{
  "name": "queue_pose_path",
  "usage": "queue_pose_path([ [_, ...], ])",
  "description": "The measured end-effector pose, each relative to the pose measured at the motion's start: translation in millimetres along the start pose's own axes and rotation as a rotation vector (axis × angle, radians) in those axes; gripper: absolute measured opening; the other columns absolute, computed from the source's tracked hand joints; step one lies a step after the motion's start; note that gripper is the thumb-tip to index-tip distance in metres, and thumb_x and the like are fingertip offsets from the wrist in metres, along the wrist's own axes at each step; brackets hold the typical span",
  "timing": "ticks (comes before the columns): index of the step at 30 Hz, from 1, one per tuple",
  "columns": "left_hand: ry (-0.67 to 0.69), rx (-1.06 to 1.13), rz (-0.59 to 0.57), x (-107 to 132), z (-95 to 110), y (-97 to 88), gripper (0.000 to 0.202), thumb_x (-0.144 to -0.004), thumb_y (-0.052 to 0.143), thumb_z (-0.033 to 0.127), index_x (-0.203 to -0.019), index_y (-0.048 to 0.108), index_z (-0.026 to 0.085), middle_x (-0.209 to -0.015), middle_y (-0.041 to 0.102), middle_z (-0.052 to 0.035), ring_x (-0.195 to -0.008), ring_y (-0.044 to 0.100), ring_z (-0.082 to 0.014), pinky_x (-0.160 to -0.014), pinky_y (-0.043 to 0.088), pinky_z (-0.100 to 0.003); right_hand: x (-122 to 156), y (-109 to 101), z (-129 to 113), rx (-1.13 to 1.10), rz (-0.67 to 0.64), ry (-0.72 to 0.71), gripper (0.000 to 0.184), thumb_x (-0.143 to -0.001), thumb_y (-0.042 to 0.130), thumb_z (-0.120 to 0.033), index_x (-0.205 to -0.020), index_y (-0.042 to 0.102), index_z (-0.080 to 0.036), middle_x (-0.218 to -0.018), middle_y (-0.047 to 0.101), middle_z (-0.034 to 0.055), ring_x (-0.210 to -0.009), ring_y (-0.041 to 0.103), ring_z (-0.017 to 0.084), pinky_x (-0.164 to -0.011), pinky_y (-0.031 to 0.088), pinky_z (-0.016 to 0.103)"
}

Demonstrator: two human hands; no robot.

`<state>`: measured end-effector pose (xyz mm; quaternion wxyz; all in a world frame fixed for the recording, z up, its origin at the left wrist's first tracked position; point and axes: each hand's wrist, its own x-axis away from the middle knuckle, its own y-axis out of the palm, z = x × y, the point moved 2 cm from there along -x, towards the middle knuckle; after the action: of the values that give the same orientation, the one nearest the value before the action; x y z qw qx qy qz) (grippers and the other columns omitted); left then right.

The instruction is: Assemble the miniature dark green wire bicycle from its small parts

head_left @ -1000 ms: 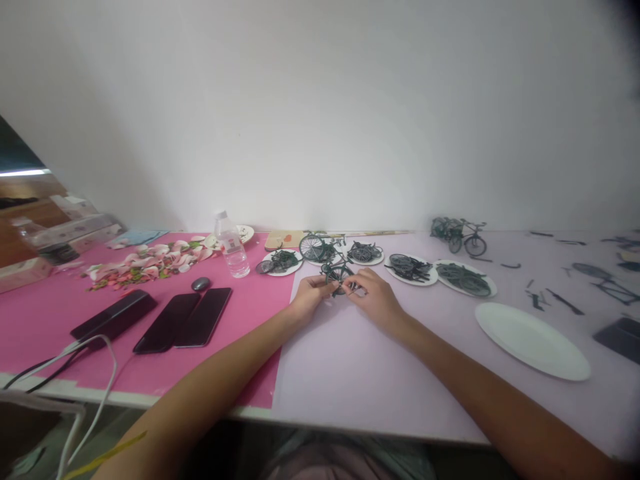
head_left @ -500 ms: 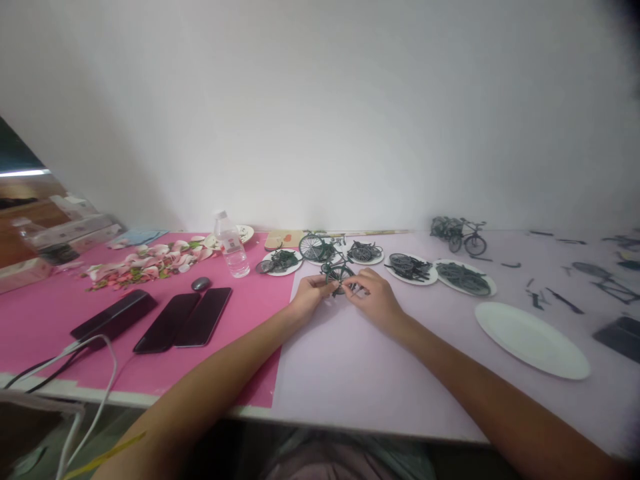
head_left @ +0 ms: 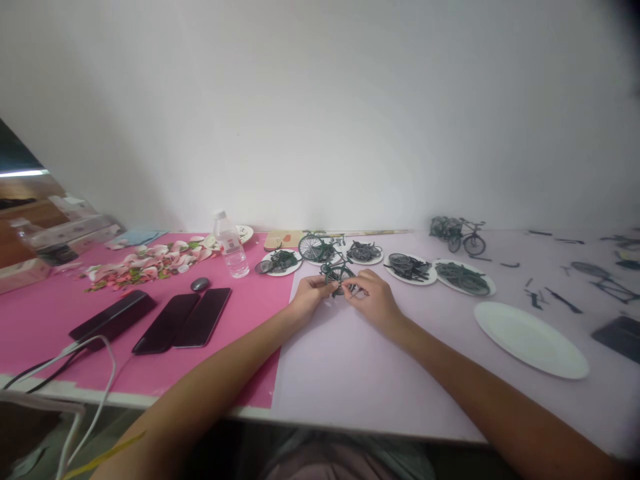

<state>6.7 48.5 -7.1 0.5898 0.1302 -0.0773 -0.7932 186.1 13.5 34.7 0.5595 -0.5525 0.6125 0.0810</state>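
Note:
A small dark green model bicycle (head_left: 338, 273), partly built, stands on the pale lilac sheet (head_left: 350, 360) at the middle of the table. My left hand (head_left: 311, 295) pinches its left side. My right hand (head_left: 373, 298) pinches its right side near the wheel, fingers pressed together. Both forearms reach in from the bottom edge. Just behind the hands stand several small white plates (head_left: 410, 268) heaped with dark bicycle parts. The exact piece under my right fingertips is too small to make out.
An empty white plate (head_left: 530, 339) lies at the right. A finished model bicycle (head_left: 463, 235) stands at the back right, loose parts beyond it. On the pink mat at left: water bottle (head_left: 229, 245), two phones (head_left: 185, 319), a power bank (head_left: 113, 316) with cables, a pile of pink petals (head_left: 145, 262).
Nearly nothing has moved; my fingers shift only slightly on the model bicycle and the view drifts a touch.

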Motion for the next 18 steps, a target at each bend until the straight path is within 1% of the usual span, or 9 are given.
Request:
queue_pose_path([
  [3, 0.003, -0.016, 0.008, 0.1, 0.2, -0.2, 0.036, -0.066, 0.093, 0.043, -0.081, 0.079, 0.013, -0.077, 0.072, -0.0068, -0.06, 0.05, -0.0109, -0.061, 0.033, -0.027, -0.2, -0.2, 0.5, -0.001, -0.007, -0.009, 0.013, -0.093, 0.064, -0.023, -0.086, 0.075, -0.025, -0.074, 0.062, 0.0032, -0.076, 0.059, 0.022, -0.068, 0.049, 0.033],
  [8, -0.003, -0.013, 0.006, -0.4, 0.8, -0.7, 0.039, -0.067, 0.092, 0.045, -0.084, 0.081, 0.013, -0.078, 0.072, -0.0077, -0.06, 0.048, -0.0105, -0.061, 0.033, -0.027, -1.4, -2.2, -0.4, -0.026, -0.014, -0.034, 0.013, -0.093, 0.064, -0.023, -0.086, 0.076, -0.024, -0.073, 0.061, 0.0029, -0.074, 0.059, 0.021, -0.07, 0.049, 0.033],
  [15, -0.012, -0.004, 0.009, -1.0, -0.4, -1.3, 0.037, -0.066, 0.093, 0.043, -0.081, 0.079, 0.012, -0.075, 0.07, -0.0065, -0.06, 0.046, -0.0097, -0.06, 0.03, -0.026, -1.4, -1.5, 0.5, -0.047, 0.02, -0.076, 0.012, -0.092, 0.067, -0.019, -0.083, 0.075, -0.022, -0.071, 0.06, 0.0018, -0.071, 0.056, 0.019, -0.065, 0.045, 0.03],
  [18, -0.024, 0.012, 0.006, -0.9, -0.3, -0.6, 0.038, -0.065, 0.094, 0.042, -0.082, 0.08, 0.012, -0.077, 0.072, -0.007, -0.06, 0.047, -0.0097, -0.061, 0.031, -0.026, -1.2, -0.7, 1.5, -0.052, 0.029, -0.068, 0.011, -0.09, 0.068, -0.017, -0.083, 0.075, -0.021, -0.071, 0.06, 0.0016, -0.069, 0.055, 0.018, -0.064, 0.044, 0.029],
])
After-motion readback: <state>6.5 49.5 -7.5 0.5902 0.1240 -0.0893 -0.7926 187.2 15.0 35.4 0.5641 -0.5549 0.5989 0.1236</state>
